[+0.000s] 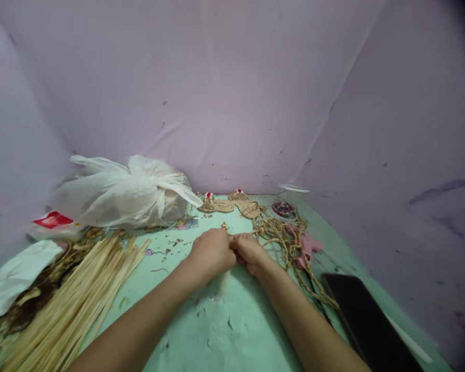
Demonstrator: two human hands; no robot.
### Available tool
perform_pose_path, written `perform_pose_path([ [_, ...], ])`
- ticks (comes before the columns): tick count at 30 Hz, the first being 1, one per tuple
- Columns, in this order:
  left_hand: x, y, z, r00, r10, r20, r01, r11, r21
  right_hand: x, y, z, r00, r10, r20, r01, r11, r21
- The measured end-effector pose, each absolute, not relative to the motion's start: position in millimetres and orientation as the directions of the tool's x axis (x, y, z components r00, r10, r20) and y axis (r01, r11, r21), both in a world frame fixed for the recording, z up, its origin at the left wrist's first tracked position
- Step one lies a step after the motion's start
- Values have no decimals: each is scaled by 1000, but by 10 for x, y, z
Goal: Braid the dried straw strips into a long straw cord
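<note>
My left hand (212,250) and my right hand (250,251) meet knuckle to knuckle over the pale green table (225,330), both with fingers curled closed. A small braided straw tip (225,226) pokes up just above where they touch; what the fingers pinch is mostly hidden. A tangle of braided straw cord (282,240) lies right of my right hand and trails toward the front right. Finished woven straw pieces (232,204) rest further back near the wall.
A bundle of flat straw strips (81,292) lies at the left. Behind it sit a knotted white plastic bag (127,194) and a red-and-white packet (52,221). A pink tool (308,245), a small dish of beads (283,209) and a dark phone (366,323) are at the right. Lilac cloth walls enclose the table.
</note>
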State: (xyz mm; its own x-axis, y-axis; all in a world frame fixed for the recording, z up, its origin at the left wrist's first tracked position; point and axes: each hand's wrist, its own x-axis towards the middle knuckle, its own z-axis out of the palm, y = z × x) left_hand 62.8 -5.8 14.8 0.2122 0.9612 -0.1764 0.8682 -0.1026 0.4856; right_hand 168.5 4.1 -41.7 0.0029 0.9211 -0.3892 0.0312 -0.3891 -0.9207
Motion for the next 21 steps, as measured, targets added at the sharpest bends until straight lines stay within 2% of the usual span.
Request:
perform_pose_path([
  [2,523,86,148,156,978,-138,830,-54,555,1690,36,-371,-56,907,-418,-22,-420,-907],
  [3,483,153,131,90,982,-165,785,32,619,1694,34,-352,-86,896,-435,-51,-440,-897],
  [6,451,270,18,51,914,-402,532,316,786,1712,37,-333,-136,883,-449,-103,-464,-880],
  [9,502,267,-103,186,835,-518,370,429,824,1730,54,-373,-152,880,-450,-98,-466,-879],
  [14,517,254,-156,359,701,-616,281,549,788,1759,73,-401,-176,882,-437,-71,-454,-888],
  [17,509,252,-162,339,732,-590,361,479,801,1790,71,-376,-178,892,-415,93,-405,-910],
  [19,531,235,-178,252,804,-539,498,369,784,1805,69,-367,-116,925,-362,307,-313,-899],
  [21,566,212,-203,158,897,-412,665,211,716,1805,60,-360,-53,966,-253,544,-185,-819],
])
